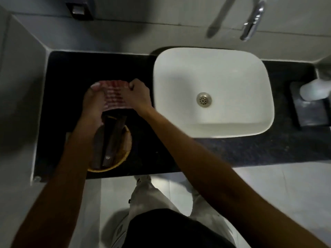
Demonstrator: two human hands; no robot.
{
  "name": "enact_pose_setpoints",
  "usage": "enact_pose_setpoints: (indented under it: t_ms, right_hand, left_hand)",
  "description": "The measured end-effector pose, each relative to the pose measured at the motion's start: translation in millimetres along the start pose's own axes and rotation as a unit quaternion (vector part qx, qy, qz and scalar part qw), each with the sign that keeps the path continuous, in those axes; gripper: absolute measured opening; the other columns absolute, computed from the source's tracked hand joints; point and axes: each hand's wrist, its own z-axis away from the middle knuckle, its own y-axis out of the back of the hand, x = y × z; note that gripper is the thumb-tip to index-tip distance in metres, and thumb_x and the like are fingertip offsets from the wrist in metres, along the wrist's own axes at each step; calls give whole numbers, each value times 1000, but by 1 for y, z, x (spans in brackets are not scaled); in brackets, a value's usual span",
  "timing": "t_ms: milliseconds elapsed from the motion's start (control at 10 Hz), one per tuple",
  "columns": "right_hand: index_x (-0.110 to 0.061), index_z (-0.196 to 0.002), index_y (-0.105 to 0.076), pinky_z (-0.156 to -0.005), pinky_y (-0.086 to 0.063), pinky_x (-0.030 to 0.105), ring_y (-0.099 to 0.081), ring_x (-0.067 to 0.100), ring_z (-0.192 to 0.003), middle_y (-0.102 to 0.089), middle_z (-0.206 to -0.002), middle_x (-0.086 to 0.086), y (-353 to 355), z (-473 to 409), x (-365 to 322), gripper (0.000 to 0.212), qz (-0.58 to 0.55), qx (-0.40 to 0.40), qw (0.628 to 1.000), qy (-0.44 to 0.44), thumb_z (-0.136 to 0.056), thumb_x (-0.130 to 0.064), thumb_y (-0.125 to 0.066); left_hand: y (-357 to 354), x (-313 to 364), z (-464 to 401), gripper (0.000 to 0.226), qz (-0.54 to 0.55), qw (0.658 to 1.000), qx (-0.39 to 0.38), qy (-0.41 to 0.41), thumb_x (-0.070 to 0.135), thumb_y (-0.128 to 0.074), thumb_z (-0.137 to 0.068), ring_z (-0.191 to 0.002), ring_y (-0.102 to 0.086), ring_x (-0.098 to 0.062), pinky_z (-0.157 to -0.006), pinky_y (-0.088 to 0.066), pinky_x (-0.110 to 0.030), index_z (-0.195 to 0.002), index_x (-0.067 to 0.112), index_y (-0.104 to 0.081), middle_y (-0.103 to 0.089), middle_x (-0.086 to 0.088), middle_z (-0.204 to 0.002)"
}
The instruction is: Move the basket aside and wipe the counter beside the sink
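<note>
A red and white striped cloth (114, 94) is stretched between my two hands over the dark counter (68, 72) left of the sink. My left hand (94, 102) grips its left edge and my right hand (138, 94) grips its right edge. Just nearer to me, a round woven basket (123, 155) sits close to the counter's front edge, partly under my left forearm. Dark brown straps or folded items (112, 140) lie in it. The white rectangular basin (213, 92) stands right of my hands.
A chrome tap (252, 22) hangs over the basin's far side. A white soap bottle (315, 91) rests on a dark tray (309, 111) at the far right. A wall borders the counter on the left. My legs and the tiled floor show below.
</note>
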Motion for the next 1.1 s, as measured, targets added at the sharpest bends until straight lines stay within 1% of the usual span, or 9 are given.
enact_pose_setpoints:
  t_ms: [100, 200, 300, 500, 600, 800, 900, 1000, 1100]
  right_hand:
    - [-30, -76, -46, -60, -53, 35, -63, 15, -69, -64, -76, -3, 64, 32, 15, 23, -58, 18, 998, 17, -87, -28, -66]
    - [-35, -89, -48, -73, -65, 43, -76, 26, -87, -74, -94, 5, 192, 71, 55, 19, -131, 22, 991, 32, -89, -31, -67]
    - [-35, -92, -46, -75, -64, 41, -75, 25, -88, -73, -95, 4, 291, 92, 97, 19, -124, 18, 991, 37, -92, -32, -65]
    - [-16, -101, -63, -88, -60, 45, -73, 24, -97, -74, -102, 10, 532, 96, 226, 6, -129, 107, 984, -56, -97, -13, -61]
    - [-1, -113, -68, -98, -58, 54, -71, 36, -108, -74, -114, 21, 642, 80, 289, 20, -81, 130, 981, -115, -96, -9, -64]
    - [2, -131, -63, -104, -54, 54, -66, 39, -117, -67, -130, 25, 726, 44, 354, 32, -15, 164, 970, -177, -103, -11, -57]
    - [4, -129, -65, -104, -54, 53, -66, 43, -120, -68, -130, 26, 742, 31, 369, 33, -12, 159, 968, -191, -105, -13, -52]
    - [-3, -143, -55, -107, -51, 47, -60, 39, -129, -59, -143, 22, 746, 29, 375, 43, 48, 193, 958, -207, -105, -23, -52]
    - [-5, -149, -47, -113, -44, 50, -51, 39, -138, -50, -151, 22, 737, 38, 370, 51, 108, 229, 959, -127, -103, -26, -54]
  left_hand:
    - [-38, 5, 57, 42, 56, 998, -18, -8, 22, -46, -108, -122, -66, -39, -106, -54, -48, -145, 3, -54, -63, -25, -140]
    - [-133, 15, 145, 34, 78, 994, -55, -53, 15, -48, -106, -98, -75, -29, -85, -65, -37, -132, 2, -64, -74, -15, -117]
    - [-227, 19, 205, 29, 99, 982, -145, -65, 13, -49, -96, -84, -72, -31, -72, -65, -34, -117, 2, -66, -72, -16, -102]
    - [-462, -13, 298, 31, 65, 965, -251, -32, 9, -48, -98, -82, -77, -28, -74, -65, -39, -120, 3, -69, -80, -15, -99]
    - [-584, -34, 319, 32, -22, 970, -240, 30, 12, -54, -103, -96, -74, -28, -94, -62, -45, -133, 4, -65, -76, -17, -114]
    - [-707, -37, 330, 34, -142, 958, -235, 84, 15, -48, -109, -125, -63, -38, -104, -54, -44, -139, 2, -60, -64, -20, -139]
    - [-731, -39, 326, 34, -167, 952, -246, 74, 13, -52, -107, -123, -63, -37, -105, -55, -50, -140, 6, -60, -63, -17, -138]
    - [-742, -40, 323, 26, -194, 956, -219, 7, 12, -50, -106, -116, -64, -36, -102, -55, -52, -128, 9, -64, -64, -16, -127]
    - [-734, -38, 329, 28, -217, 960, -148, -98, 18, -54, -105, -122, -63, -34, -104, -53, -43, -129, 9, -63, -66, -14, -129]
